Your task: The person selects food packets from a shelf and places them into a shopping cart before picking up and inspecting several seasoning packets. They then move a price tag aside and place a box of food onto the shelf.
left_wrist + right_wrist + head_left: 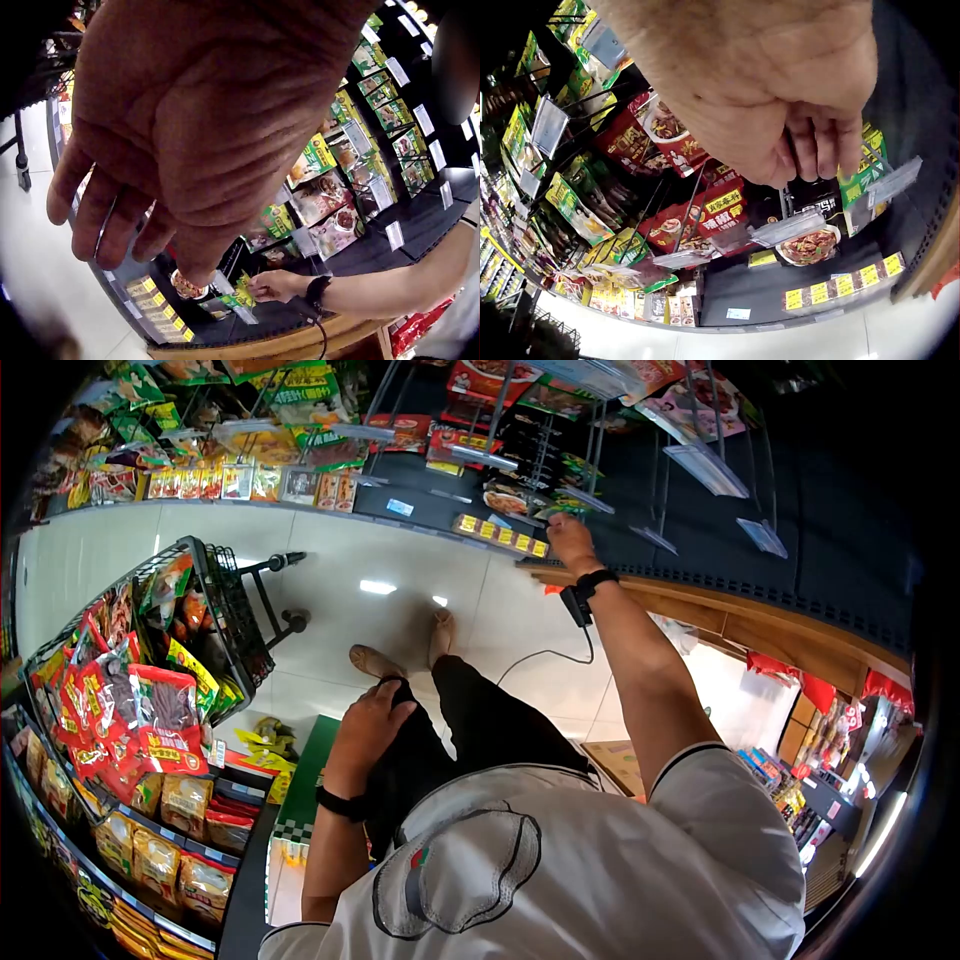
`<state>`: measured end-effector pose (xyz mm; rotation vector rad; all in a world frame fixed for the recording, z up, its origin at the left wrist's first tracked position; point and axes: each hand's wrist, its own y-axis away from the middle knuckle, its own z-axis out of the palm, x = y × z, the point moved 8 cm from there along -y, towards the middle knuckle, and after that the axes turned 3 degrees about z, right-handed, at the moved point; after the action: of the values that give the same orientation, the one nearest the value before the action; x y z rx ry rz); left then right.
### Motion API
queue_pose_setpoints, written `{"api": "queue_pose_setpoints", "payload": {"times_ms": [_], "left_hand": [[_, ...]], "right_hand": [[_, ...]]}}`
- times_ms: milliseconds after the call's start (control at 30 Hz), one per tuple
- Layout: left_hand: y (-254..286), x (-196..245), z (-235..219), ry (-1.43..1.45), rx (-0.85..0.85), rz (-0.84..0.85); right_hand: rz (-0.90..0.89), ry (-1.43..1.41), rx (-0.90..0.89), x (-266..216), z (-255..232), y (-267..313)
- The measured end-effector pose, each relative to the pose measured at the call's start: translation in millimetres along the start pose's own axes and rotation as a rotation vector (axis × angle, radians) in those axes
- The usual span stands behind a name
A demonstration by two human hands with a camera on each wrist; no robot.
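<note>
At the dark shelf, my right hand has its fingers curled at the top of a green packet on a hook. The left wrist view shows the same right hand pinching the green packet's edge. Beside it hangs a black packet with a noodle-like picture, close under the fingers of my right hand. My left hand is held low in front of the dark trousers, holding nothing, its palm and relaxed fingers large in the left wrist view.
A black shopping cart full of red and green packets stands at the left. Small yellow-labelled boxes line the shelf's front edge. Red packets hang on hooks with clear price holders. A wooden ledge runs along the right.
</note>
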<state>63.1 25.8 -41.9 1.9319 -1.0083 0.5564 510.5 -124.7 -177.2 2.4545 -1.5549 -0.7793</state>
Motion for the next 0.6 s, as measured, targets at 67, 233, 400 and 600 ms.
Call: {"api": "queue_pose_setpoints", "payload": {"times_ms": [67,233,400,600], "left_hand": [[2.5,-0.6,0.8,-0.010,0.025,0.014],[-23.0,-18.3,16.2,-0.018,-0.043,0.010],[-33.0,-39.3,32.4,0.002,0.059,0.047],[-43.3,-43.1,55.5,0.030,0.012,0.011]], "right_hand": [[-0.010,-0.015,0.052,4.4,2.0,-6.7],[-0.020,0.177,0.082,11.9,-1.1,-27.9],[-0.022,0.290,0.048,17.6,10.5,-51.5],[-0.084,0.448,0.066,24.8,28.1,-85.5]]}}
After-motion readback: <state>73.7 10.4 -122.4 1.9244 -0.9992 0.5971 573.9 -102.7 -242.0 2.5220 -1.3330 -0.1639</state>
